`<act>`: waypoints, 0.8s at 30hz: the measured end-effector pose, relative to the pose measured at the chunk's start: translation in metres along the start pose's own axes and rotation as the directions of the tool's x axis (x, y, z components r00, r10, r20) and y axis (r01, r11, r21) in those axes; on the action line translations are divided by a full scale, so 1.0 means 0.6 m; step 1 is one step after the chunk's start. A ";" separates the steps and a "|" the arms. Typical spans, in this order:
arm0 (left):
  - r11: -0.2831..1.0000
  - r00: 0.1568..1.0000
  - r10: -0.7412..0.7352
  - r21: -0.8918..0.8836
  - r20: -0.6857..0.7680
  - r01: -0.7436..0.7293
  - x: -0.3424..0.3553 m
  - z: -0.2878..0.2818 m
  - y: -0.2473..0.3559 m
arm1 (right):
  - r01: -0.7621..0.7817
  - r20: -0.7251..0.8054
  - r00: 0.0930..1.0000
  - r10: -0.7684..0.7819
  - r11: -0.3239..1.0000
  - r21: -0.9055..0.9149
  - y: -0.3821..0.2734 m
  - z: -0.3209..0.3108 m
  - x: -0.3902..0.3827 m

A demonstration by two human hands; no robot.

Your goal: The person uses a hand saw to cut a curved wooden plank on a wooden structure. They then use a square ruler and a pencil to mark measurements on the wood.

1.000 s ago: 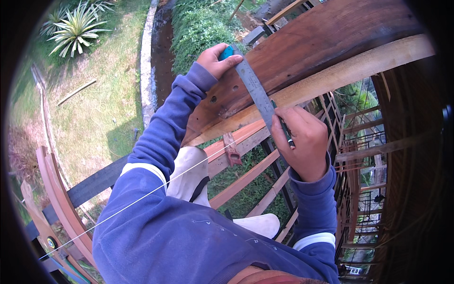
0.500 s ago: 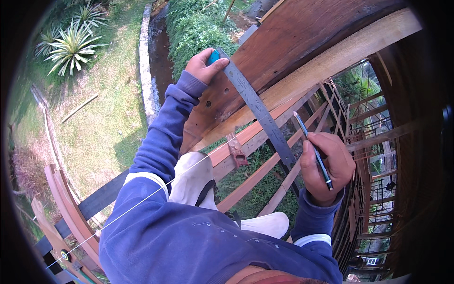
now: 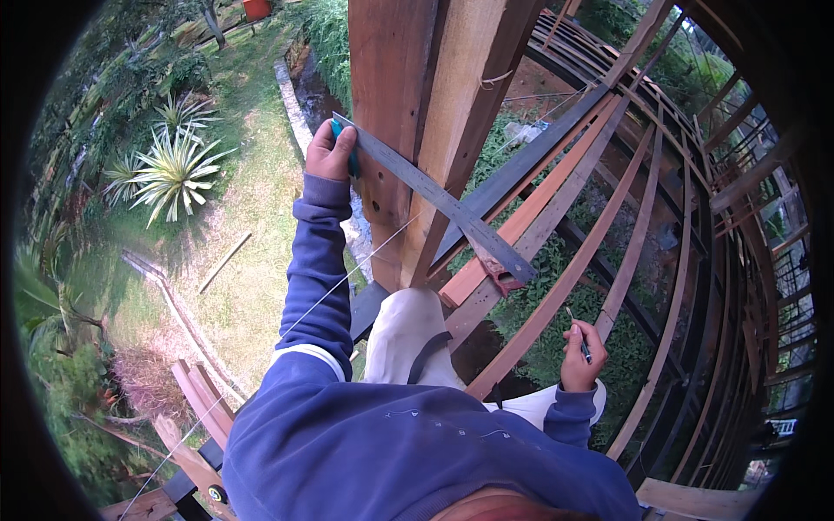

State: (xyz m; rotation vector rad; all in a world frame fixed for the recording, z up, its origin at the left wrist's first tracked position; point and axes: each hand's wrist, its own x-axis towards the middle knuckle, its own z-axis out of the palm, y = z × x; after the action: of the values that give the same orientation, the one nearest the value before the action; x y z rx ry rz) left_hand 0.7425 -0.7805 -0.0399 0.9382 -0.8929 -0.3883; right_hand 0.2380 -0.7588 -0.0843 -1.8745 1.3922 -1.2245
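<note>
My left hand (image 3: 330,151) is closed on the teal handle of a try square (image 3: 426,187). The square's long metal blade lies slanting across a thick brown wooden beam (image 3: 379,78) and the paler timber (image 3: 465,95) joined to it. Beyond the timber, the blade's free end sticks out over a handsaw (image 3: 502,274) with a reddish handle. Lower right, close to my thigh, my right hand (image 3: 580,358) has its fingers closed round a pencil (image 3: 585,352). The pencil is apart from the beam and the blade.
Long wooden battens (image 3: 565,282) and dark rafters (image 3: 512,178) run off to the right, with gaps showing plants far below. A taut white string (image 3: 347,276) crosses over my left arm. Grass (image 3: 217,260) lies far below at left. Curved wooden pieces (image 3: 201,399) stand at lower left.
My right hand has drawn back with the pencil, down and away from the square. My left hand still holds the square against the beam. The whole view has turned, so the beam now stands more upright.
</note>
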 end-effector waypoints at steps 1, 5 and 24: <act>1.000 1.000 -0.001 -0.003 -0.008 0.001 0.001 -0.001 0.001 | 0.024 0.029 0.999 -0.022 0.999 -0.047 0.029 0.004 -0.013; 1.000 0.999 0.017 0.005 -0.031 -0.017 0.004 -0.013 -0.011 | -0.202 0.189 0.965 0.184 0.976 0.082 0.054 0.033 -0.034; 0.995 0.998 0.066 -0.076 -0.017 -0.067 0.011 -0.022 -0.026 | -0.256 0.214 0.957 0.197 0.919 0.299 0.055 0.016 -0.006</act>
State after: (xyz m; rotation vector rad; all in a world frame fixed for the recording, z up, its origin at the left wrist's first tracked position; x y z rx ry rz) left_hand 0.7579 -0.7865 -0.0535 0.8382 -0.8875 -0.3558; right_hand 0.2303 -0.7680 -0.1164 -1.5089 1.1901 -1.0640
